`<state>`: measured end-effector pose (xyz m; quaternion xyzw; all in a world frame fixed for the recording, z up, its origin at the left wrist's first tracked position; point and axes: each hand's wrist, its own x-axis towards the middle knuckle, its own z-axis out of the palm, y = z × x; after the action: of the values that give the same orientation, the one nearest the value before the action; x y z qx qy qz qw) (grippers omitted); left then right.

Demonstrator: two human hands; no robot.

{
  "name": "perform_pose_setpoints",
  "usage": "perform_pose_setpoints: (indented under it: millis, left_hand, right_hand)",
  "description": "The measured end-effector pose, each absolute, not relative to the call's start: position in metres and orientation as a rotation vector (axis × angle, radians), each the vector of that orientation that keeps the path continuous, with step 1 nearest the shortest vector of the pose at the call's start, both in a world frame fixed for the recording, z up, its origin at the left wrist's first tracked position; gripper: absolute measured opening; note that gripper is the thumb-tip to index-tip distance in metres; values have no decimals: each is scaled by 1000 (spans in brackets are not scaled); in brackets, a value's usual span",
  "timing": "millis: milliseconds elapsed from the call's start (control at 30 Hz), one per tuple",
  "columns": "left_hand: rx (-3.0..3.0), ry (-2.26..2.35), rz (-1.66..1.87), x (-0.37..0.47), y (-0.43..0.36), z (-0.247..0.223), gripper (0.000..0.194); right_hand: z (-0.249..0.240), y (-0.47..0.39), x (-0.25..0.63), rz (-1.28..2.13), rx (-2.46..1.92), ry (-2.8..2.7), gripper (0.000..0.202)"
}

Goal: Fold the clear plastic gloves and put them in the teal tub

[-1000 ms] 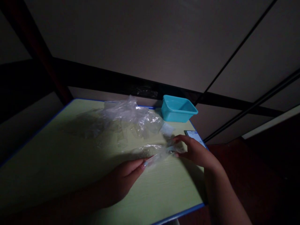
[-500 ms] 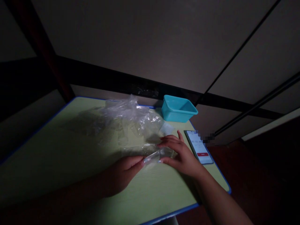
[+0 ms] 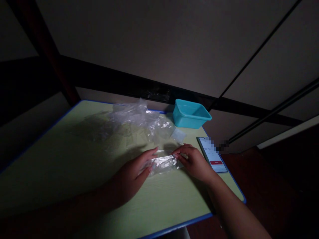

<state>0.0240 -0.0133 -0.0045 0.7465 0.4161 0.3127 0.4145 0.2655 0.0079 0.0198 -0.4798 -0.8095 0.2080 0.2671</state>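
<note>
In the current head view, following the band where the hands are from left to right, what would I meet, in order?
Left hand → shiny clear plastic → right hand → phone lying near the table's blue edge.

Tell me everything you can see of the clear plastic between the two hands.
The clear plastic is thin, transparent and crinkled, with bright glints; whether sheet or bag, I can't tell. It stretches sideways between the hands, over the pale green table. The right hand pinches it near its right end; the left hand, held open, is at its left end. Whether it holds anything, or rests on the table, can't be made out.
</note>
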Motion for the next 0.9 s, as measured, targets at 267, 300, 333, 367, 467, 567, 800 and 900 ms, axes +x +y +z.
perform_pose_setpoints:
  millis: [267, 300, 333, 367, 467, 567, 800, 900]
  left_hand:
    - [2893, 615, 817, 22, -44, 1, 41]
    - [2920, 540, 737, 22, -45, 1, 39]
    - [2934, 496, 661, 23, -45, 2, 40]
    - [2936, 487, 599, 23, -45, 2, 42]
    - [2900, 575, 505, 24, -42, 3, 54]
    - [2861, 639, 439, 24, -40, 0, 64]
    - [2812, 713, 382, 23, -42, -11, 72]
    - [2802, 736, 389, 23, -42, -13, 74]
  right_hand:
    - [8, 17, 260, 651, -1349, -2179, 15]
    - [8, 17, 260, 657, -1356, -2165, 16]
    - [7, 18, 259, 668, -1359, -2148, 16]
    - [7, 18, 258, 688, -1360, -2129, 16]
    - [9, 19, 258, 790, -1365, -2095, 21]
    - [12, 18, 260, 897, -1396, -2095, 24]
    - [14, 21, 268, 865, -1400, -2274, 14]
    - [12, 22, 270, 727, -1353, -2344, 7]
